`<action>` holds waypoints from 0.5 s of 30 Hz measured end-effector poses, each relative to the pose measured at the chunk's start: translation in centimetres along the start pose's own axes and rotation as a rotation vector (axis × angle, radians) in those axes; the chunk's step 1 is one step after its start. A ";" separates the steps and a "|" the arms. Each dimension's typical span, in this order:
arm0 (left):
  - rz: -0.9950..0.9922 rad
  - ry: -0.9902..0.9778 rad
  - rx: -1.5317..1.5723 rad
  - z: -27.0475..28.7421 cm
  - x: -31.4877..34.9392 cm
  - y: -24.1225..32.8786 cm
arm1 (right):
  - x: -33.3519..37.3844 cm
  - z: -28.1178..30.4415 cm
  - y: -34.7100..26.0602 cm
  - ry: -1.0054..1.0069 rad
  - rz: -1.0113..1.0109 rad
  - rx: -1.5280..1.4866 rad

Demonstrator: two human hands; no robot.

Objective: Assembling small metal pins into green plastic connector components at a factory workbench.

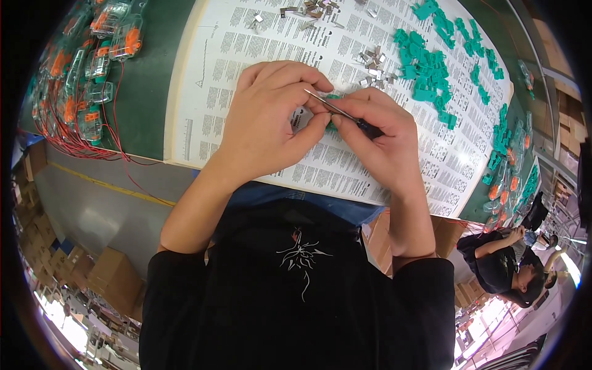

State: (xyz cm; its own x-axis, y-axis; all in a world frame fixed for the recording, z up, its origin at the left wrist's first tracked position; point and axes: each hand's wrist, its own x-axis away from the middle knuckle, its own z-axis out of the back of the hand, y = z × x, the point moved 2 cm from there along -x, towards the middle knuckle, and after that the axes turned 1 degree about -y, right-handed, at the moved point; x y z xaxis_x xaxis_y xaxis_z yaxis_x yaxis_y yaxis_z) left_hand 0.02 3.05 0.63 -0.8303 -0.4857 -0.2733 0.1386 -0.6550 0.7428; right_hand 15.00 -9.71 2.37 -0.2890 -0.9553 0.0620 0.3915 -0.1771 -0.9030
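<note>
Over the middle of a printed paper sheet [213, 117], my two hands meet at the fingertips. My left hand [265, 120] is closed in a pinch on a small green plastic piece [333, 97], mostly hidden by the fingers. My right hand [385, 135] is closed around a slim metal tool [330, 106] with a dark handle, whose kind I cannot make out. Its pointed tip reaches left, across the green piece toward my left fingers. Beyond my right hand lie small bent metal pieces [375, 61] and a spread of loose green plastic parts [425, 74].
More metal pieces [314, 8] lie at the sheet's far edge. Clear housings with orange parts [126, 40] and trailing red wires [117, 123] pile up on the green tabletop [154, 68] at left. Similar housings [505, 185] lie at right, near another person [502, 262]. Cardboard boxes [114, 277] stand lower left.
</note>
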 end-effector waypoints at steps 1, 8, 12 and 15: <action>-0.007 0.014 -0.023 -0.1 0.0 0.1 | 0.1 -0.1 0.0 0.001 0.001 -0.001; -0.051 0.154 -0.054 -0.2 0.0 0.6 | 0.4 -0.7 0.6 0.129 -0.216 -0.315; -0.131 0.152 -0.118 -0.5 0.2 0.4 | 0.4 -0.2 0.7 0.104 -0.246 -0.282; -0.158 0.149 -0.147 -0.3 0.4 0.4 | 0.4 0.1 0.8 0.089 -0.271 -0.310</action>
State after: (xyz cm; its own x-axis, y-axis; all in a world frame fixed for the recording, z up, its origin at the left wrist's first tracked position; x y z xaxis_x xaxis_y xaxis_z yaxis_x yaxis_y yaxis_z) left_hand -0.06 2.43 0.58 -0.7605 -0.4435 -0.4744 0.0991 -0.8012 0.5901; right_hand 15.25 -10.29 1.68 -0.4253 -0.8574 0.2900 0.0136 -0.3264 -0.9451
